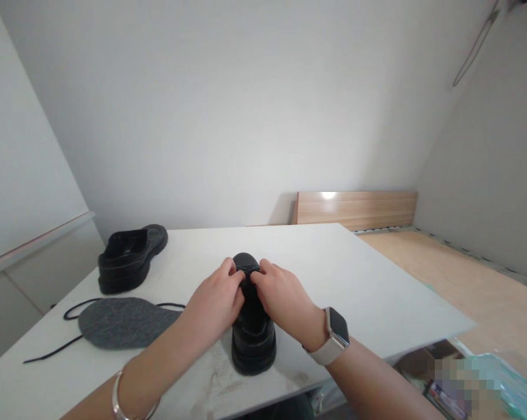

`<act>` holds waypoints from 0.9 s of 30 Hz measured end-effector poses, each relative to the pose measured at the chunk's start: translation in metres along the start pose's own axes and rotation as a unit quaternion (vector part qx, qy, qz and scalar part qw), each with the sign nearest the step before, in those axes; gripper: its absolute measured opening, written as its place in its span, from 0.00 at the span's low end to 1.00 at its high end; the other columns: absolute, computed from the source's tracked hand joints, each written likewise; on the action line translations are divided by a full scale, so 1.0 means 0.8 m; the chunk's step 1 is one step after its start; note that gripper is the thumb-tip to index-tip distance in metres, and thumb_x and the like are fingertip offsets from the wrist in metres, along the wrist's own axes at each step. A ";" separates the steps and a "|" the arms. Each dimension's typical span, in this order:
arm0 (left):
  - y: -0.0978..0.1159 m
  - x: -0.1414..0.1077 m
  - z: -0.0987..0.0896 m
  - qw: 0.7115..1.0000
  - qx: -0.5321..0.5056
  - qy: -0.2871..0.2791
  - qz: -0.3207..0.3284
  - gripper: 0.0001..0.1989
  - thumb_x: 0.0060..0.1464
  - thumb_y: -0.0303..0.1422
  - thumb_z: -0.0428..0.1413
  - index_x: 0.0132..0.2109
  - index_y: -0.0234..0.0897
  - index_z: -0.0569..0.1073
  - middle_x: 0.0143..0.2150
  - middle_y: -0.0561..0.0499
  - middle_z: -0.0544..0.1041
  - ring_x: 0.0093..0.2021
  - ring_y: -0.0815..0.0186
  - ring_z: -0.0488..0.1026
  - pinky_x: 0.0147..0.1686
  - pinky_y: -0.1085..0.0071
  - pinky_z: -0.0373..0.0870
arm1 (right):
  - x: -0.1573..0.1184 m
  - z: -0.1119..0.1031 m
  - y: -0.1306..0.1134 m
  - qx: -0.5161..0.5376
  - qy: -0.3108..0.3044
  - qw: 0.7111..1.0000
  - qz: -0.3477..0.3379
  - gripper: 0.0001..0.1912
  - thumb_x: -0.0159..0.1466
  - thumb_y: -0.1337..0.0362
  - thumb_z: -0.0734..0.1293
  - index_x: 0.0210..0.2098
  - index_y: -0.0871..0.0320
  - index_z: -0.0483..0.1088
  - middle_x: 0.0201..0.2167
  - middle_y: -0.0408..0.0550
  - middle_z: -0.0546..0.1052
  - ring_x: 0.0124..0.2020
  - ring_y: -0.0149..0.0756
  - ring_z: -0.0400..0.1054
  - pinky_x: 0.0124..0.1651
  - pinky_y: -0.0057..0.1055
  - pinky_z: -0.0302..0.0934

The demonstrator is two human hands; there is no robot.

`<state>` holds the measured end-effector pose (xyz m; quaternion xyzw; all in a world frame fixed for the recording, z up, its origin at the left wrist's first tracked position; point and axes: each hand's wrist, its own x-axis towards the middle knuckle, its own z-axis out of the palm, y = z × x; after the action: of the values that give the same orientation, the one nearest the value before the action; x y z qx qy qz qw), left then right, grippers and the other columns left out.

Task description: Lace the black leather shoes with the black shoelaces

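A black shoe (253,344) stands on the white table near its front edge, heel toward me and toe pointing away. My left hand (217,291) pinches the left side of the shoe's upper near the lace area, thumb and fingers closed. On the opposite side my right hand (283,294) grips the upper the same way. Both hands partly hide the shoe's middle. A grey insole (126,322) lies flat to the left, partly behind my left forearm, with a black lace (56,351) under and around it.
Another black shoe (127,256) rests at the table's (316,251) back left. A wooden board (355,209) stands behind the right corner. Below the right edge are plastic-wrapped items (508,385). A wall rises behind the table.
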<state>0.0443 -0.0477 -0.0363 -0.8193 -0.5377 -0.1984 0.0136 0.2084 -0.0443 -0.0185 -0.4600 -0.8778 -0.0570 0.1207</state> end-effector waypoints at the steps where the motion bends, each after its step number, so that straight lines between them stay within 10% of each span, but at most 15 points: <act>1: 0.000 0.002 -0.002 1.000 0.005 -0.004 -0.002 0.11 0.58 0.22 0.50 0.37 0.33 0.77 0.42 0.44 0.70 0.32 0.61 0.75 0.38 0.62 0.75 | 0.001 0.001 0.000 0.006 0.014 1.000 0.001 0.10 0.65 0.76 0.61 0.39 0.60 0.73 0.39 0.53 0.72 0.36 0.39 0.70 0.34 0.32 0.62; 5: -0.005 0.009 -0.018 0.992 -0.092 0.086 0.023 0.12 0.61 0.26 0.50 0.36 0.36 0.78 0.42 0.45 0.73 0.36 0.60 0.76 0.40 0.61 0.74 | 0.006 0.003 0.005 0.140 0.154 0.978 -0.010 0.09 0.65 0.76 0.63 0.34 0.60 0.73 0.38 0.51 0.73 0.39 0.39 0.69 0.37 0.32 0.64; 8: -0.014 0.017 -0.028 0.934 -0.295 0.201 0.023 0.08 0.62 0.34 0.54 0.39 0.38 0.77 0.42 0.47 0.76 0.44 0.59 0.76 0.46 0.63 0.73 | 0.015 0.004 0.010 0.359 0.302 0.883 0.017 0.06 0.66 0.72 0.66 0.35 0.59 0.74 0.34 0.47 0.75 0.35 0.34 0.70 0.38 0.30 0.65; 10: -0.019 0.022 -0.027 0.886 -0.428 0.179 -0.011 0.10 0.62 0.39 0.55 0.40 0.38 0.75 0.38 0.49 0.78 0.40 0.61 0.78 0.44 0.65 0.75 | 0.021 0.006 0.010 0.462 0.334 0.821 0.030 0.04 0.64 0.70 0.68 0.34 0.58 0.75 0.33 0.45 0.76 0.33 0.33 0.70 0.36 0.29 0.66; 16: -0.024 0.031 -0.003 0.833 -0.552 0.028 -0.033 0.13 0.58 0.41 0.59 0.44 0.36 0.73 0.28 0.53 0.78 0.25 0.68 0.73 0.28 0.72 0.70 | 0.032 0.014 0.005 0.491 0.321 0.810 0.007 0.04 0.60 0.69 0.71 0.32 0.55 0.79 0.34 0.45 0.73 0.35 0.32 0.68 0.38 0.29 0.65; 27: -0.013 0.024 -0.014 0.846 -0.531 0.031 -0.040 0.12 0.54 0.41 0.61 0.32 0.36 0.79 0.29 0.51 0.79 0.32 0.66 0.73 0.35 0.72 0.69 | 0.021 0.025 0.021 0.614 0.234 0.754 -0.006 0.05 0.60 0.65 0.74 0.37 0.54 0.80 0.36 0.46 0.76 0.35 0.34 0.72 0.39 0.32 0.69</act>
<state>0.0384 -0.0291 -0.0210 -0.6726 -0.3821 -0.4795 -0.4144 0.2097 -0.0169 -0.0335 -0.2542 -0.6712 0.3877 0.5784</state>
